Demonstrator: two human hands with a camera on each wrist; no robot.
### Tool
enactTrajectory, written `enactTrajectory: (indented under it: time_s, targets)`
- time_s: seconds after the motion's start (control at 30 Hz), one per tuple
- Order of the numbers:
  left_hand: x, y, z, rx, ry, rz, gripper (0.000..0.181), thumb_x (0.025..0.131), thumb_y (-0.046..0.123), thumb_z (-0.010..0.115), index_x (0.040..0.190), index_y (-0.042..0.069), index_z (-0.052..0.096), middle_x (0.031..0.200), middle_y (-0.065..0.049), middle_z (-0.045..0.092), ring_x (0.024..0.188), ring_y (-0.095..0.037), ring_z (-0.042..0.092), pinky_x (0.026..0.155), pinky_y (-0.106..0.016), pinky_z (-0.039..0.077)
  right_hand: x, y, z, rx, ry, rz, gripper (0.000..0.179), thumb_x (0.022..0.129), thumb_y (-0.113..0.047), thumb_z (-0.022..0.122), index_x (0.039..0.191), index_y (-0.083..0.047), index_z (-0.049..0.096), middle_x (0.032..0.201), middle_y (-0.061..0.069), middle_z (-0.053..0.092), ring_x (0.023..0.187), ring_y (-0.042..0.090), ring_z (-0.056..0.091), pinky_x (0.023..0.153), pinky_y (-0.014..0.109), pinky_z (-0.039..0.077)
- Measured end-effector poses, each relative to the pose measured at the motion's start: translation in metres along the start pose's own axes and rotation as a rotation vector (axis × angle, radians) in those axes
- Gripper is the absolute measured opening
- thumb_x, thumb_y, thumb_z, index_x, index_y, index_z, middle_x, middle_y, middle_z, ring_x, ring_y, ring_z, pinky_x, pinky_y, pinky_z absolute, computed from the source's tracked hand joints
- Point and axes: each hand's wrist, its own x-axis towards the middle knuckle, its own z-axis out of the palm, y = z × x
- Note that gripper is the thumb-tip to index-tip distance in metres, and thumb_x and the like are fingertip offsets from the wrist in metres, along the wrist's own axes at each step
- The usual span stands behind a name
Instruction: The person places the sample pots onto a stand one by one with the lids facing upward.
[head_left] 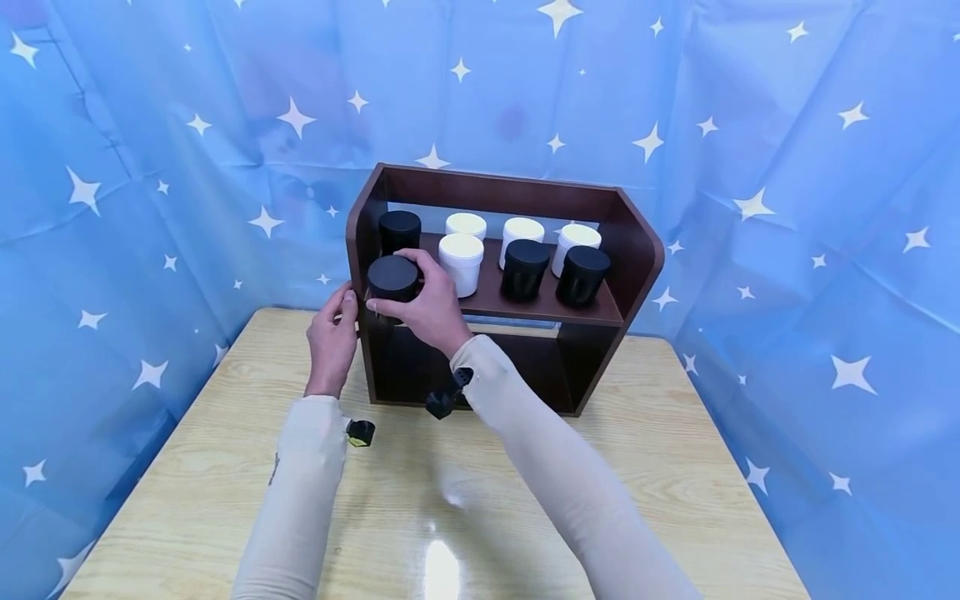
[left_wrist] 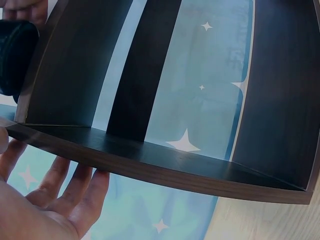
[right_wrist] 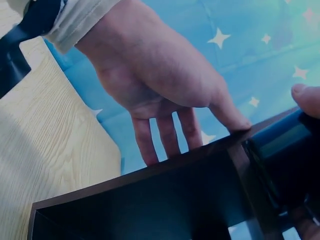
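My right hand (head_left: 435, 304) holds a black lidded jar (head_left: 393, 277) by its sides, thumb and fingers around it, at the front left of the upper shelf. Against the outer left side of the dark brown wooden rack (head_left: 637, 258) rests my left hand (head_left: 332, 337). Its fingers (left_wrist: 85, 190) extend along that panel, with the thumb at the front edge. Another black jar (head_left: 400, 231) stands behind the held one. To the right, a white jar (head_left: 461, 265) and two black jars (head_left: 524, 271) (head_left: 582, 277) form the front row.
Behind them stand three white jars (head_left: 467, 223) (head_left: 521, 239) (head_left: 575, 247). The rack's lower level (head_left: 517, 362) sits below the jar shelf. It all stands on a light wood table (head_left: 225, 467), with a blue star-patterned curtain (head_left: 225, 167) around the back and sides.
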Motion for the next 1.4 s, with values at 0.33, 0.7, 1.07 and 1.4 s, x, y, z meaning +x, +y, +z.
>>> enactTrajectory:
  time_s: [0.33, 0.7, 1.07, 1.4]
  targets:
    - [0.0, 0.002, -0.002, 0.029, 0.024, 0.007, 0.05, 0.105, 0.055, 0.039, 0.148, 0.032, 0.05, 0.141, -0.011, 0.057, 0.126, -0.026, 0.054, 0.102, -0.048, 0.052, 0.012, -0.003, 0.004, -0.053, 0.001, 0.036, 0.074, 0.084, -0.027, 0.082, 0.146, -0.014, 0.044, 0.145, 0.007, 0.053, 0.127, 0.023, 0.054, 0.107, 0.042, 0.05]
    - [0.0, -0.001, 0.003, 0.02, 0.034, 0.015, 0.05, 0.104, 0.055, 0.04, 0.147, 0.032, 0.052, 0.138, -0.012, 0.059, 0.126, -0.024, 0.054, 0.1, -0.049, 0.053, 0.019, -0.002, 0.005, -0.107, 0.064, 0.097, 0.073, 0.085, -0.032, 0.081, 0.143, -0.011, 0.043, 0.142, 0.009, 0.054, 0.124, 0.024, 0.056, 0.105, 0.041, 0.051]
    - [-0.001, -0.001, 0.0, 0.024, 0.033, 0.007, 0.05, 0.104, 0.055, 0.04, 0.147, 0.033, 0.051, 0.138, -0.012, 0.058, 0.126, -0.024, 0.055, 0.1, -0.048, 0.052, 0.025, 0.0, 0.014, -0.245, 0.121, 0.086, 0.08, 0.086, -0.037, 0.08, 0.145, -0.006, 0.036, 0.142, 0.012, 0.054, 0.126, 0.024, 0.056, 0.108, 0.038, 0.051]
    - [-0.001, 0.0, 0.002, 0.015, 0.04, 0.014, 0.049, 0.104, 0.054, 0.041, 0.147, 0.032, 0.052, 0.137, -0.012, 0.059, 0.126, -0.024, 0.054, 0.101, -0.049, 0.052, 0.029, 0.0, 0.014, -0.329, 0.156, 0.097, 0.082, 0.085, -0.041, 0.079, 0.144, -0.004, 0.036, 0.142, 0.014, 0.054, 0.127, 0.025, 0.058, 0.11, 0.037, 0.049]
